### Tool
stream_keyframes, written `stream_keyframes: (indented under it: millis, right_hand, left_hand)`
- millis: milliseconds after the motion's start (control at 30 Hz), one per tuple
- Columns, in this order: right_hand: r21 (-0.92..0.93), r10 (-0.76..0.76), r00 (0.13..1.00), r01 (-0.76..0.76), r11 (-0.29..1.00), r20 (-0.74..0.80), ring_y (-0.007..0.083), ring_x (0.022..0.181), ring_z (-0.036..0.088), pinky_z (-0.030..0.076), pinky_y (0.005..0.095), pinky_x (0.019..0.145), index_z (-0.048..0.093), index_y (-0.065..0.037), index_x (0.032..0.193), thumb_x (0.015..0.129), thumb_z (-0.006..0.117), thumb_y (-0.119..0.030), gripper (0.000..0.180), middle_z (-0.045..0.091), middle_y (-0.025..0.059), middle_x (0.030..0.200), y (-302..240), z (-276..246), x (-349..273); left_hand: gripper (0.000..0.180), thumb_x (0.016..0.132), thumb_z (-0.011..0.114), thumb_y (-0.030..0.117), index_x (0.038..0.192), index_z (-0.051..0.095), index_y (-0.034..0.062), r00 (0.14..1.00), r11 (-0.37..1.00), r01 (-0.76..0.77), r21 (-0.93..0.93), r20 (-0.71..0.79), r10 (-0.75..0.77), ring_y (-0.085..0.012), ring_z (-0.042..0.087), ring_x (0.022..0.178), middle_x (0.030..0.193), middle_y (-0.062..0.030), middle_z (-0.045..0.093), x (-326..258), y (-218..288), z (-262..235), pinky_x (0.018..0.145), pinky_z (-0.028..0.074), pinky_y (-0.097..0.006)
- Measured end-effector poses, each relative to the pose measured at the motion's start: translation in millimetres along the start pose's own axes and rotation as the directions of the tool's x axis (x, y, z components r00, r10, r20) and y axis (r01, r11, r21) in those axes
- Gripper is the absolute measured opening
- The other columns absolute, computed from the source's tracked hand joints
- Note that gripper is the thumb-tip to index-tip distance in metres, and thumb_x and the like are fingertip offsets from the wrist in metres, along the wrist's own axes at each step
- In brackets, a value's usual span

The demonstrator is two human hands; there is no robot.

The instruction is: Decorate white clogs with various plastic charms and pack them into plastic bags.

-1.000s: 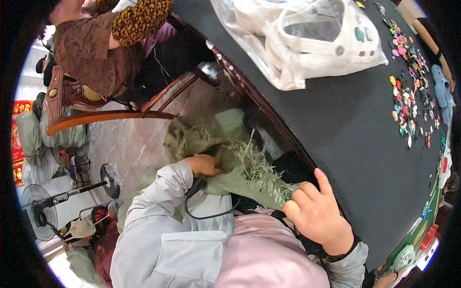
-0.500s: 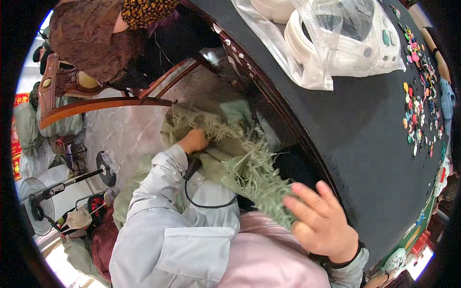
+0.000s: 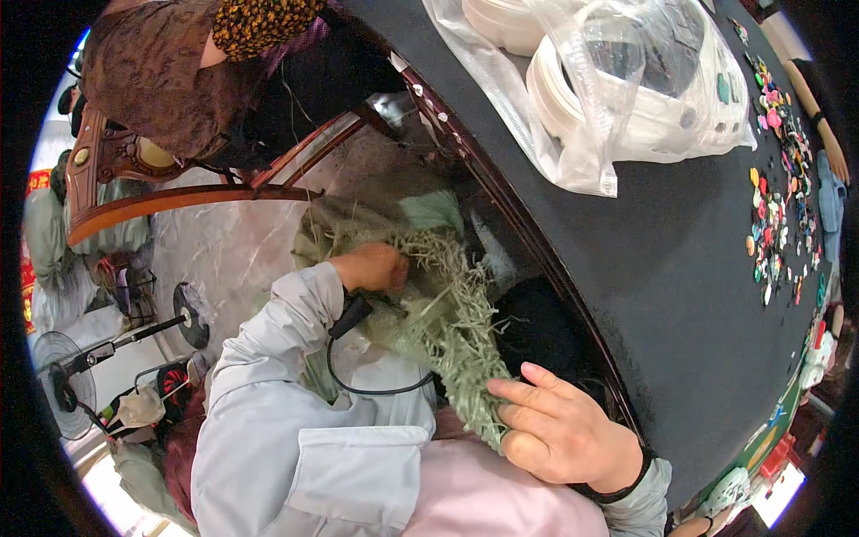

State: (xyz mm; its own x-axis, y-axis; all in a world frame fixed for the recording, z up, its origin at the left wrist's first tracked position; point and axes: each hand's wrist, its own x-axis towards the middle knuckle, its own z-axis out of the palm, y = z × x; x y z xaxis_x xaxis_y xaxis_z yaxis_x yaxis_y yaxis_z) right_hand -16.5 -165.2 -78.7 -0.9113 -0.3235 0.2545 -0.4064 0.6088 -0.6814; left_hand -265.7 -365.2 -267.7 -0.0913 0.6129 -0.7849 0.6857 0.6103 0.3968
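Observation:
A green woven sack (image 3: 380,327) with a long frayed edge of loose strands (image 3: 447,349) lies across my lap, beside the table. My left hand (image 3: 371,267) is closed on the sack near the far end of the frayed edge, its fingers partly hidden and slightly blurred. My right hand (image 3: 568,434) is at the near end of this edge, fingertips and thumb bent onto the strands, with the upper finger more outstretched. Just below my left wrist is a black handle-like piece (image 3: 351,316), from which a black cord (image 3: 376,391) loops over my lap.
The black-topped table (image 3: 644,295) curves along my right, bearing a clear bag (image 3: 582,166) of white rolls and scattered colourful small pieces (image 3: 769,233). A wooden chair (image 3: 188,204) and a seated person in brown (image 3: 161,80) are at the far left. A fan (image 3: 67,380) stands left.
My right hand has moved left and its fingers have bent onto the frayed edge. That end of the sack has shifted left and nearer my body. My left hand has moved slightly right.

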Motion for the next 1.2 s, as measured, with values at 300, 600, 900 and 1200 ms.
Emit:
stream_keyframes:
  millis: [300, 600, 900, 1200]
  right_hand:
    - [-0.223, 0.235, 0.964, -0.204, 0.953, 0.125, 0.0218, 0.059, 0.054, 0.039, 0.0358, 0.059, 0.048, -0.011, 0.069, 0.075, 0.068, -0.027, 0.026, 0.049, 0.0041, 0.058, 11, 10, 9]
    - [-0.616, 0.676, 0.736, -0.510, 0.600, 0.049, 0.0178, 0.040, 0.054, 0.045, 0.0343, 0.041, 0.053, 0.010, 0.123, 0.082, 0.068, -0.027, 0.057, 0.054, 0.0029, 0.049, 7, 1, 21]
    - [-0.646, 0.659, 0.750, -0.535, 0.545, -0.065, 0.0288, 0.050, 0.055, 0.042, 0.0410, 0.048, 0.049, -0.006, 0.073, 0.078, 0.067, -0.009, 0.018, 0.050, 0.0097, 0.053, 6, -18, 28]
    - [-0.533, 0.543, 0.824, -0.536, 0.654, -0.162, 0.0278, 0.053, 0.055, 0.044, 0.0394, 0.047, 0.045, -0.007, 0.070, 0.074, 0.065, -0.007, 0.019, 0.050, 0.0093, 0.060, 12, -16, 22]
  left_hand:
    - [0.009, 0.090, 0.057, 0.009, 0.096, 0.058, 0.0035, 0.332, 0.924, -0.286, -0.256, -0.930, -0.155, -0.0350, 0.063, 0.076, 0.086, -0.0180, 0.063, -6, 21, -62, 0.066, 0.050, -0.039]
    - [0.009, 0.096, 0.055, 0.010, 0.094, 0.057, 0.0011, 0.248, 0.707, -0.620, -0.340, -0.940, -0.235, -0.0135, 0.062, 0.069, 0.077, -0.0083, 0.062, 29, 22, -31, 0.064, 0.049, -0.027]
    - [0.009, 0.093, 0.061, 0.009, 0.092, 0.056, 0.0017, 0.209, 0.731, -0.617, -0.292, -0.956, -0.206, -0.0083, 0.049, 0.069, 0.075, -0.0032, 0.055, 30, 29, -13, 0.062, 0.044, -0.026]
    - [0.021, 0.080, 0.073, 0.016, 0.070, 0.059, 0.0039, 0.543, 0.724, -0.635, -0.272, -0.823, 0.167, -0.0292, 0.057, 0.056, 0.062, -0.0118, 0.056, 0, 86, 29, 0.053, 0.045, -0.036]
